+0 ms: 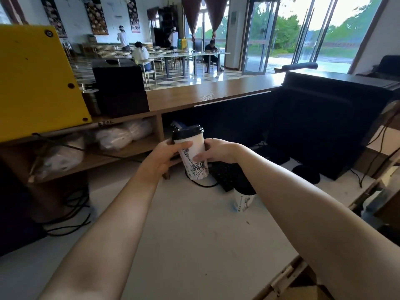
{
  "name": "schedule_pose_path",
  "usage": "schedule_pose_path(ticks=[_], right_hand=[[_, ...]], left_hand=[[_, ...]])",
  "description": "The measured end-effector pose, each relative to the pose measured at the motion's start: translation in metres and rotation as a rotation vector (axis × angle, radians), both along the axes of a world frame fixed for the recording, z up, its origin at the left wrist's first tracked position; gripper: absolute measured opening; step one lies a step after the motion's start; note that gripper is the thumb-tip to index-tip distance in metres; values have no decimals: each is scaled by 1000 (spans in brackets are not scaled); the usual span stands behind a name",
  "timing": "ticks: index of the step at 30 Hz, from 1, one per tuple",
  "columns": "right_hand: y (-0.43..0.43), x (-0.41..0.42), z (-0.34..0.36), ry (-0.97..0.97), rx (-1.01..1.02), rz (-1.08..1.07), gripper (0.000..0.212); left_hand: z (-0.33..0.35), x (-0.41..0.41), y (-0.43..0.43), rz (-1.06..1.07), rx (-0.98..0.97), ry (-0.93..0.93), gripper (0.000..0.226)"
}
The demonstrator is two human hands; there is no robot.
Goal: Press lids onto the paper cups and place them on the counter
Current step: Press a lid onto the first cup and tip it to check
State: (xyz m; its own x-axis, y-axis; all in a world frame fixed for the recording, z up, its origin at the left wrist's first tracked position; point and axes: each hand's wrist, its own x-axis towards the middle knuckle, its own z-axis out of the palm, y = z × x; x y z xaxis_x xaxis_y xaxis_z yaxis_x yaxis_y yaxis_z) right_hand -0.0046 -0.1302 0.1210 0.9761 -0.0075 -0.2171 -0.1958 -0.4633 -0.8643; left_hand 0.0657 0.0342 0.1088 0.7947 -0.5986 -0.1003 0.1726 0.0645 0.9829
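The left hand point(166, 155) and right hand point(218, 150) clasp the white printed paper cup point(193, 152) in mid-air, black plastic lid point(187, 132) on. Keep it upright and set it flat on the far brown wooden tabletop point(216, 92).

This is a café or canteen seen from its serving side: a long wooden counter point(216, 92) fronts a dining hall with rows of tables point(184, 54) and chairs point(149, 71), seated people point(140, 54), wall posters point(95, 16) and glass doors point(257, 35).
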Motion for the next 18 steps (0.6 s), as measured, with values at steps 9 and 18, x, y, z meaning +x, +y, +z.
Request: schedule_pose_path(ticks=[9, 18], right_hand=[[9, 12, 0, -263, 116, -213, 61], [6, 22, 13, -397, 152, -356, 75]], left_hand=[[30, 12, -1, -88, -44, -176, 35], [62, 31, -11, -203, 20, -324, 40]])
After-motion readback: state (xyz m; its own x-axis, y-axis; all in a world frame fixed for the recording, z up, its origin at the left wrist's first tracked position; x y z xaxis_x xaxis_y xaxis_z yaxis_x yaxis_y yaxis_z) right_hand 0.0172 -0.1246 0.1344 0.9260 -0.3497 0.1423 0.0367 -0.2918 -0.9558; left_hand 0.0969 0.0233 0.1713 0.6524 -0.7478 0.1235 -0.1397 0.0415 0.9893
